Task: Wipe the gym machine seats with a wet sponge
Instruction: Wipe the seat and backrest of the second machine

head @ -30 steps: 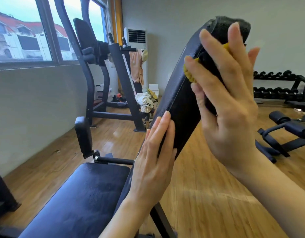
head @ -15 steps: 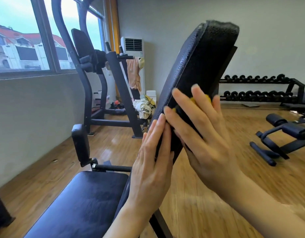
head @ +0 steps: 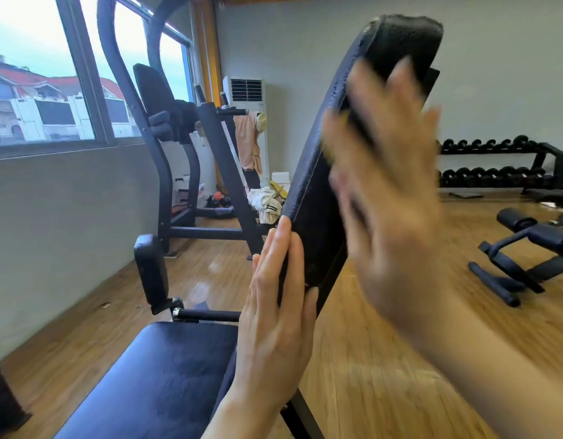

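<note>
Sponge, mostly hidden, shows yellow under the blurred right hand flat on the backrest, left hand's straight fingers pressing below.

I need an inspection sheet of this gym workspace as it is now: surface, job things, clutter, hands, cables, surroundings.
Surface: black backrest, tilted up; black seat below it.
Job's things: sponge, only a yellow blur under the right hand's fingers.
Clutter: cloth hung on a machine; pile of clothes on the floor.
Hands: left hand flat against the backrest's lower edge; right hand blurred, presses the sponge to the backrest's side.
Cables: nothing seen.
Surroundings: window, air conditioner, dumbbell rack, wooden floor.
</note>
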### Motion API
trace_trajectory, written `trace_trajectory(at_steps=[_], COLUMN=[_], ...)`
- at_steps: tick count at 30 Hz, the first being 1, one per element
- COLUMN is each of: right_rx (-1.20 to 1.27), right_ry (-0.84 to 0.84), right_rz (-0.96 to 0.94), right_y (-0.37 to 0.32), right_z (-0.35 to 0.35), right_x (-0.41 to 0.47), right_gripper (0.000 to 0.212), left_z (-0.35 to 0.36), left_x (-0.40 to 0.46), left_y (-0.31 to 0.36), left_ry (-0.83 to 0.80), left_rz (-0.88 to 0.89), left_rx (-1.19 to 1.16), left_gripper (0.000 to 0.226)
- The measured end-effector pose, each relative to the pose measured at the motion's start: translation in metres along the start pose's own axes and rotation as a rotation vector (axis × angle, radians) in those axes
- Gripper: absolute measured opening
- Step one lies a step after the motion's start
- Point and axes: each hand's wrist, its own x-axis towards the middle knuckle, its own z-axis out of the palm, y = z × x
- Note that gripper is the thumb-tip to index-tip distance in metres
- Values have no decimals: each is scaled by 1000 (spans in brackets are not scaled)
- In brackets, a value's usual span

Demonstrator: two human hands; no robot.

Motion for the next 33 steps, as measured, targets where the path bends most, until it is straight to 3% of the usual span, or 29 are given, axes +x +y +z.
trace_trajectory(at_steps=[3,7,12,15,17,20,24,26,29,33], right_rx=[-44,25,24,38,69,81,103,103,32,28], right_ry=[-209,-24,-160,54,43,-107,38,5,-115,-14], right_rz=[-213,-26,-119,10,71,-1,34,22,-146,-122], right_y=[-1,2,-11,4,-7,-20,-2,-7,-7,4], right_z=[-6,-4,1,-1,4,9,8,12,8,7], right_x=[-38,2,-43,3,-10,-59,-20,-35,-68,-23], right_gripper=[34,31,38,34,39,46,35,33,31,28], left_z=[4,6,6,7,8,7,5,4,3,10], left_x=[-2,-1,-3,-4,-3,-3,-5,-13,-30,-32], left_y=[-4,-3,-3,-4,-4,-4,-4,-5,-8,-5], left_ry=[34,44,57,58,64,74,67,47,21,54], left_rz=[9,24,-8,34,31,14,46,22,-45,-121], left_rx=[14,23,14,95,94,41,70,67,102,170], left_gripper=[50,54,54,52,50,52,58,63,75,78])
